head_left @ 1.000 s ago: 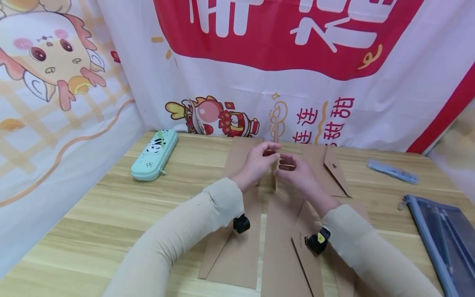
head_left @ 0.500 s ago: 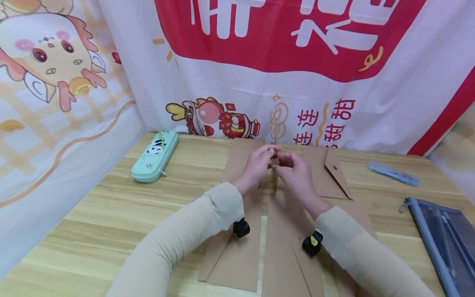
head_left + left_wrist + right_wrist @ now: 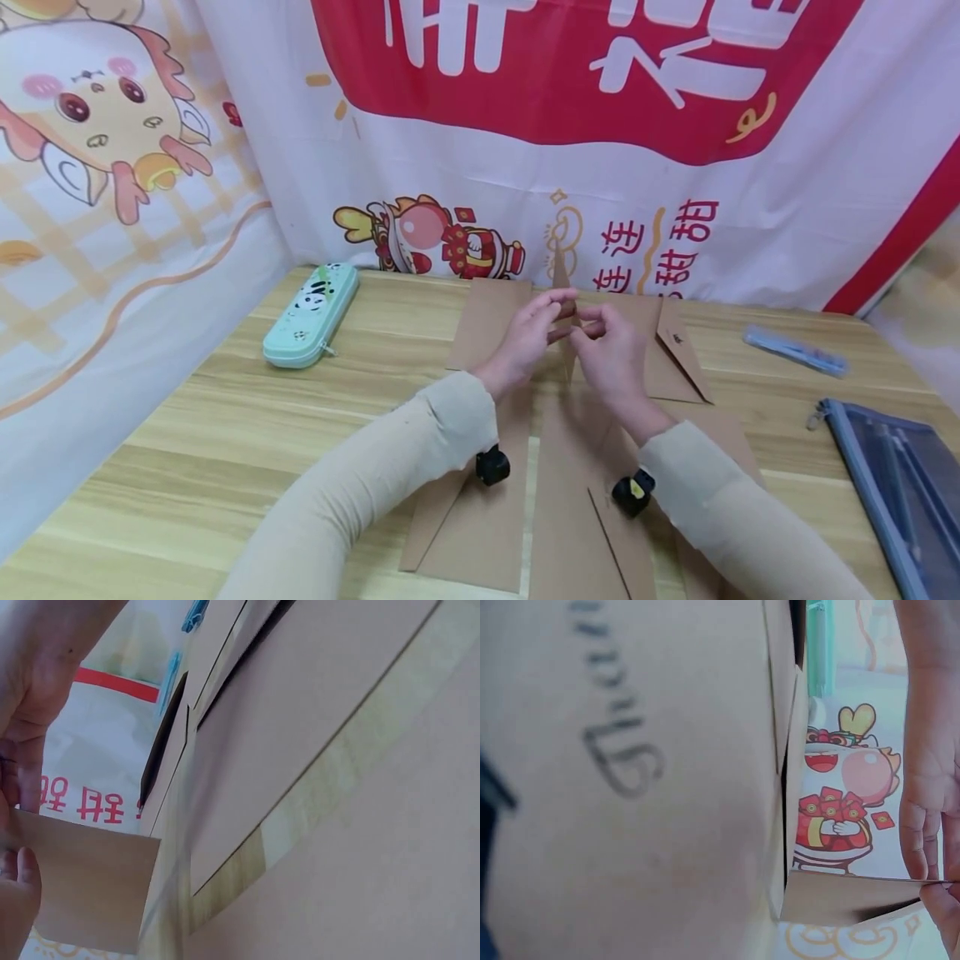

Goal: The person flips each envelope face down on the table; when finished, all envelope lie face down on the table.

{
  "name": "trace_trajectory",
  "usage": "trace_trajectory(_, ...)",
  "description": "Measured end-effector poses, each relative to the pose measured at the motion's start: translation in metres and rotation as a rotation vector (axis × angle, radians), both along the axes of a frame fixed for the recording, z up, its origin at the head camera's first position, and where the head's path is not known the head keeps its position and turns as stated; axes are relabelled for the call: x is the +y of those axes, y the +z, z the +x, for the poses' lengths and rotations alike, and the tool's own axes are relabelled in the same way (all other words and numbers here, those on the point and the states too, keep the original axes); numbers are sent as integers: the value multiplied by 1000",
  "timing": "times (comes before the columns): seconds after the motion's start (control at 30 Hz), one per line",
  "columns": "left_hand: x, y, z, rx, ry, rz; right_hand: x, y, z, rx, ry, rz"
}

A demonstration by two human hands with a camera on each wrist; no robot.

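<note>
Both hands meet over the back middle of the table, holding a brown kraft envelope (image 3: pixel 561 271) on edge, above the flat ones. My left hand (image 3: pixel 525 337) pinches it from the left, fingers bent. From the other side my right hand (image 3: pixel 615 354) grips it between thumb and fingers. In the left wrist view the held envelope (image 3: pixel 97 885) shows a plain face. Its edge in the right wrist view has a dark gap. Several more envelopes lie around, including a left one (image 3: pixel 480 533), a front one (image 3: pixel 577 517) and a back right one (image 3: pixel 667 358).
A mint panda pencil case (image 3: pixel 311 317) lies at the back left. On the right are a small pale-blue item (image 3: pixel 795 348) and a blue zip pouch (image 3: pixel 892 483) with pens inside. Printed cloth (image 3: pixel 450 167) hangs along the table's back and left sides.
Both hands have shifted slightly to the right. The held envelope has turned from nearly edge-on, so a narrow strip of its face shows, and its upper tip stands a bit higher.
</note>
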State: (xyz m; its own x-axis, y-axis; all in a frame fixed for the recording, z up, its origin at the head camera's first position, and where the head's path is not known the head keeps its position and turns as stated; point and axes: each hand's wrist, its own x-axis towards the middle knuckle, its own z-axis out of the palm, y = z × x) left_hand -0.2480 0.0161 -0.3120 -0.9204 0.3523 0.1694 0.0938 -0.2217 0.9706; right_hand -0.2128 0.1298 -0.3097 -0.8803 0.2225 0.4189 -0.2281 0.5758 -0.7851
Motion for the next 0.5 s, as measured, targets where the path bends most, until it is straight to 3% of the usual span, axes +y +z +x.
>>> trace_trajectory(0.1,1,0,2,5,-37,27,2,1,0,20,-46,-12)
trace_trajectory(0.2,2,0,5,13,-30,43,4,0,-1,73,-100,-19)
trace_trajectory(0.3,2,-1,8,29,40,74,6,-1,0,140,-132,-56)
trace_trajectory(0.5,0,-4,15,117,252,98,9,2,2,188,-137,-230)
